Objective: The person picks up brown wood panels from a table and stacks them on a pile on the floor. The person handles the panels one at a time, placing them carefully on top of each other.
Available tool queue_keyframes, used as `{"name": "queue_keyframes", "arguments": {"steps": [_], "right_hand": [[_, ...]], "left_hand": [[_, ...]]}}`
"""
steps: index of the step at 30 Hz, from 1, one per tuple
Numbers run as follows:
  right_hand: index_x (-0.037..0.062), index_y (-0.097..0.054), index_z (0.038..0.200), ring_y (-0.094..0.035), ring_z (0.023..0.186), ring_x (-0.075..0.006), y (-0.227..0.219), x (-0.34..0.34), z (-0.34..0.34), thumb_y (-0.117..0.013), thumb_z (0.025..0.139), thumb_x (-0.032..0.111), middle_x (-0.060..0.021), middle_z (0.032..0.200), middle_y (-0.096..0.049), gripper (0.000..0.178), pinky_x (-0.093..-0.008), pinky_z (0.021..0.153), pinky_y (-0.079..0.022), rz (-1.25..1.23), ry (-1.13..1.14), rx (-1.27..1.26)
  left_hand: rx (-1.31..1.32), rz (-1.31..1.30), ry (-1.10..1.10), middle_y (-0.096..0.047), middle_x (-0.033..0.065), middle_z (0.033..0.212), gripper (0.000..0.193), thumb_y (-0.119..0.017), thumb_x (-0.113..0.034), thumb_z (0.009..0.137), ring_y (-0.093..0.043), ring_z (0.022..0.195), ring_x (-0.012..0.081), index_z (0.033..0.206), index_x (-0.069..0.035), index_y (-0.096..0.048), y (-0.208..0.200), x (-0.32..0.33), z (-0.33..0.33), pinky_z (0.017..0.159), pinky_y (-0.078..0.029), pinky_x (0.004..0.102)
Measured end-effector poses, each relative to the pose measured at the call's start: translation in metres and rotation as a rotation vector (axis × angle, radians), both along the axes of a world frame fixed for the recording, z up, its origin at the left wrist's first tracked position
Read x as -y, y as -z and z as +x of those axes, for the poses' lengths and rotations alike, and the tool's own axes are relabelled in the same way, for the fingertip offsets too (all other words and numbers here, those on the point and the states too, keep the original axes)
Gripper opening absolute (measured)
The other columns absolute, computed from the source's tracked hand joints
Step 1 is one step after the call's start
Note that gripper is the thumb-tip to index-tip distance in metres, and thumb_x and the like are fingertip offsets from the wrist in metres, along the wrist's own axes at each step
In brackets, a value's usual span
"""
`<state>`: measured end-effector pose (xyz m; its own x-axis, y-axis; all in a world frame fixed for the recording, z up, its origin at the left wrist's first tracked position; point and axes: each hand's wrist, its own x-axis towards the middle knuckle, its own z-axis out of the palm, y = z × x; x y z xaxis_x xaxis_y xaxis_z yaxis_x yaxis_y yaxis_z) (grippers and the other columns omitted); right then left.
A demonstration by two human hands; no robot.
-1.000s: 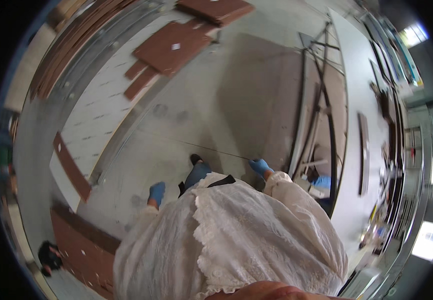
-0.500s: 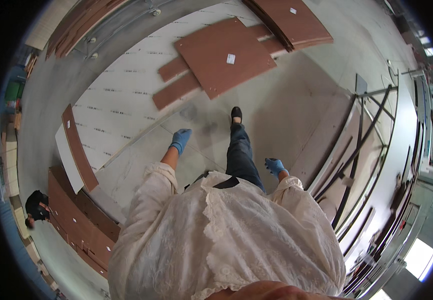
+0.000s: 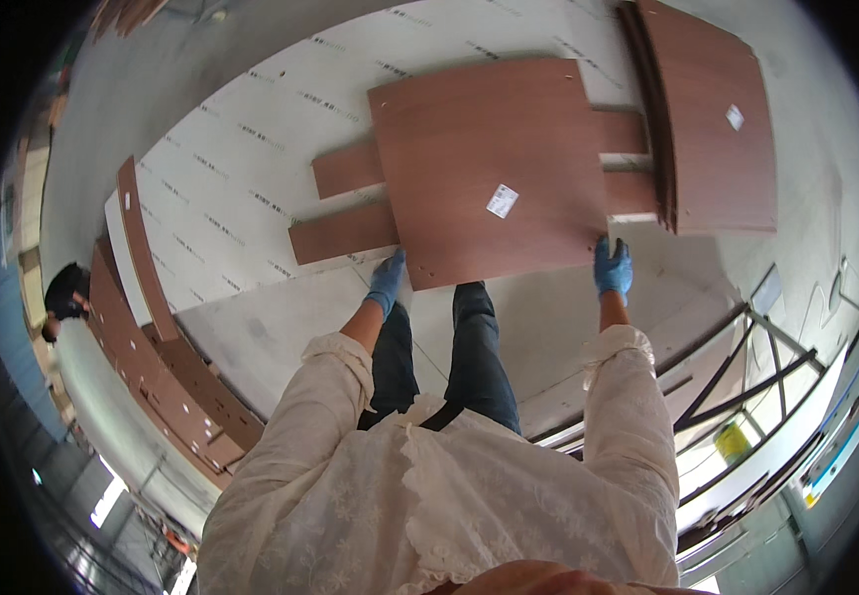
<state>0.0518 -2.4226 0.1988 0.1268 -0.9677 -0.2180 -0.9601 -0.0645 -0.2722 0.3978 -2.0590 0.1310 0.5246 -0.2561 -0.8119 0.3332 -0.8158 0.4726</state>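
Note:
A large reddish-brown board (image 3: 489, 129) with a white label lies across two narrower brown strips, whose left ends (image 3: 345, 233) stick out from under it. My left hand (image 3: 387, 282), in a blue glove, is closed on the board's near left corner. At the near right corner my right hand (image 3: 613, 270), gloved in blue too, has its fingers curled against the board's edge. The board's near edge hides my shoes. Whether the board is lifted off the strips I cannot tell.
A stack of brown boards (image 3: 712, 129) stands right of the strips. White printed sheeting (image 3: 241, 188) covers the floor at left. Longer brown boards (image 3: 142, 372) lie at far left, where another person (image 3: 67, 293) bends over. A metal frame (image 3: 761, 362) stands at right.
I have stepped up to the board. Both hands have reached forward from my sides and now grasp its near corners.

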Motion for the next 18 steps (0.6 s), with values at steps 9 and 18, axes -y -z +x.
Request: {"name": "queue_keyframes", "arguments": {"steps": [9,18], "right_hand": [[-0.0089,-0.072,0.108,-0.065,0.077,-0.0198,0.023,0.049,0.038,-0.055,0.099,0.055,-0.0159,0.095,-0.076,0.067,-0.0347,0.078,-0.053,0.400,0.422,0.296],[-0.0080,-0.073,0.108,-0.057,0.080,-0.0129,-0.020,-0.091,0.127,-0.061,0.100,0.044,-0.0057,0.091,-0.074,0.054,-0.0339,0.074,-0.052,0.228,0.286,0.511]], "left_hand": [[0.207,0.227,-0.173,-0.070,0.0262,0.104,0.087,-0.030,-0.076,0.094,-0.066,0.104,0.0408,0.100,-0.001,-0.073,-0.044,0.078,0.000,0.091,-0.049,0.0456],[0.354,0.233,-0.365,-0.072,0.0182,0.075,0.072,-0.053,-0.069,0.091,-0.070,0.070,0.0299,0.080,-0.001,-0.075,-0.108,-0.017,0.110,0.067,-0.052,0.0434]]}}
